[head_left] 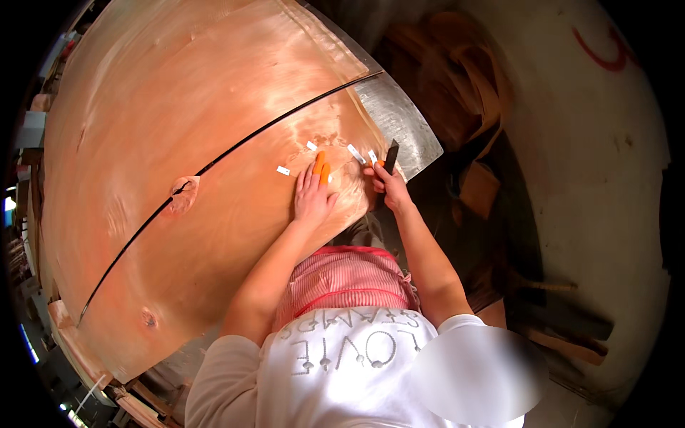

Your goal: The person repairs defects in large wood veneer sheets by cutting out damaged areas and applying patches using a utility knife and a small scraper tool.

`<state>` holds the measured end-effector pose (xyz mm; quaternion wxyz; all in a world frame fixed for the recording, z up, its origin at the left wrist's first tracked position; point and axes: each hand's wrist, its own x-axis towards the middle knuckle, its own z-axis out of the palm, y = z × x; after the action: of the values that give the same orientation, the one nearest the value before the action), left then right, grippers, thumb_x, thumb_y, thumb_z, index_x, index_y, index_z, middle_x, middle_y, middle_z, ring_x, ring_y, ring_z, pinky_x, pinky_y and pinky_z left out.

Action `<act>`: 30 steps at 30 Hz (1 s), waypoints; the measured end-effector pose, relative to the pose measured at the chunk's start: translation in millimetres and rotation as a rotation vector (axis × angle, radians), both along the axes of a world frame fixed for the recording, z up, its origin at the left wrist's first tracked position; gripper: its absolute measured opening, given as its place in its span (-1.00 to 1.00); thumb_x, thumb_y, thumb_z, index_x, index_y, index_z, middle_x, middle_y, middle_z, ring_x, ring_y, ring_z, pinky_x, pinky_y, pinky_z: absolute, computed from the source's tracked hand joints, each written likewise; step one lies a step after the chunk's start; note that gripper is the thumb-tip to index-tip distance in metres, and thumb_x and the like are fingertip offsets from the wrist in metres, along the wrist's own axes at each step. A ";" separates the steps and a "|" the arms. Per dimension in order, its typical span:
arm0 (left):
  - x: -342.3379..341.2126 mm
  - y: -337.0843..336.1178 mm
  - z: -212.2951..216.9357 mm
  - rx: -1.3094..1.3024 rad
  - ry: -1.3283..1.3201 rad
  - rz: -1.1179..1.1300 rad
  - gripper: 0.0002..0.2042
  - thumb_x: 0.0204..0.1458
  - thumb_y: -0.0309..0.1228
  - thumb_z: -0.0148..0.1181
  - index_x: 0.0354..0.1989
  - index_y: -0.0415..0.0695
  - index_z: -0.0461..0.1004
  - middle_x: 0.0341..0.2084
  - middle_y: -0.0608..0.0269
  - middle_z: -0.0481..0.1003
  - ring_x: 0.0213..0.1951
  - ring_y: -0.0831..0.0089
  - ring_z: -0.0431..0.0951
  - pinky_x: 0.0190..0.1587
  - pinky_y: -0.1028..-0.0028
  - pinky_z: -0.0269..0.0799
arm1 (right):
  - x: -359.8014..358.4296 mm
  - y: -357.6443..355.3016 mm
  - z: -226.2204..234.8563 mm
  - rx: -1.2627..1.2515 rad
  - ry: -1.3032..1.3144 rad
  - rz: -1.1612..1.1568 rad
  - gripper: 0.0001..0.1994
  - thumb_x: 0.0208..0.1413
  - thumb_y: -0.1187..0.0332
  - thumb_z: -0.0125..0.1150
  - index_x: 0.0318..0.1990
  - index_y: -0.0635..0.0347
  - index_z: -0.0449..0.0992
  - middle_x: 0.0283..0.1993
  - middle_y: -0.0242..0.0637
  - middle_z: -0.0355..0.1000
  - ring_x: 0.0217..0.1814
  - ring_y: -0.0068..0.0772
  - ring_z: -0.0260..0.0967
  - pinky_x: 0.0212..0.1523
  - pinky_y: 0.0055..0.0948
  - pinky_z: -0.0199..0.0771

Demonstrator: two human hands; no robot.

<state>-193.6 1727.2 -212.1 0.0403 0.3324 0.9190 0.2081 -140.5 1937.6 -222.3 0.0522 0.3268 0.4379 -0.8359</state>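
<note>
Both my hands are at the near right part of a large, reddish-tan wood sheet. Left hand (312,202): laid on the sheet (235,228), palm down, gripping nothing, fingers pointing away from me; two of them wear orange covers (320,162). Right hand (390,187): closed round a slim black tool (392,155) near the sheet's right edge, the tool's flat end slanting up and away from me. Whether the tool touches the sheet, I cannot tell.

Four small white tabs (283,170) lie around my fingers: two ahead and to the left of my left hand, two between my hands, one of those right beside my right fingertips. Beneath the sheet, a grey metal bench (414,132) juts out beyond its far right edge.

Across the sheet, from lower left to upper right, runs a long black strip (250,137), crossing a pale knot (185,196) left of centre. Another, smaller knot (148,318) sits nearer the lower left. To the right, brown scraps (479,85) lie in shadow before a pale wall (592,178). I wear a pink striped apron (349,274) and white top (228,381).
</note>
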 end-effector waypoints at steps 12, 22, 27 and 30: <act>98.0 -143.3 27.2 0.061 -0.125 0.006 -0.37 -0.11 -0.26 0.17 0.15 -0.26 0.14 0.15 -0.10 0.08 0.22 0.04 0.04 0.24 0.09 -0.10 | 124.2 -13.4 69.1 -0.036 -0.119 0.537 -0.73 0.00 0.17 0.22 -0.39 0.15 0.35 -0.64 -0.48 0.22 -0.70 -0.71 0.00 -0.70 -0.68 -0.14; 192.8 -204.7 19.4 0.058 -0.148 0.346 -0.45 -0.03 -0.29 0.10 0.15 -0.23 0.16 0.20 -0.19 0.00 0.15 -0.11 0.11 0.17 0.13 0.04 | 206.9 -16.7 85.6 -0.035 -0.566 1.359 -0.74 -0.05 0.18 0.29 -0.49 0.16 0.42 -0.67 -0.54 0.16 -0.69 -0.73 -0.04 -0.69 -0.65 -0.15; 250.7 -207.5 12.1 0.062 -0.073 0.539 -0.52 0.00 -0.28 0.10 0.05 -0.30 0.25 0.01 -0.17 0.18 0.00 -0.09 0.25 0.02 0.15 0.20 | 241.1 15.1 76.8 0.009 -0.481 1.314 -0.71 -0.04 0.12 0.27 -0.51 0.12 0.41 -0.65 -0.54 0.20 -0.68 -0.73 0.00 -0.67 -0.66 -0.09; 289.9 -194.1 6.1 0.100 -0.055 0.611 -0.57 0.00 -0.29 0.10 -0.01 -0.33 0.28 -0.01 -0.19 0.19 -0.05 -0.10 0.28 -0.02 0.17 0.24 | 276.7 41.3 74.8 0.006 -0.428 1.230 -0.67 -0.03 0.09 0.26 -0.56 0.16 0.43 -0.65 -0.49 0.27 -0.69 -0.72 0.02 -0.67 -0.67 -0.06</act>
<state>96.2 1533.0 -206.0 -0.0156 0.0366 0.9636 0.2645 136.3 1978.9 -147.5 0.6062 0.1758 0.5274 -0.5687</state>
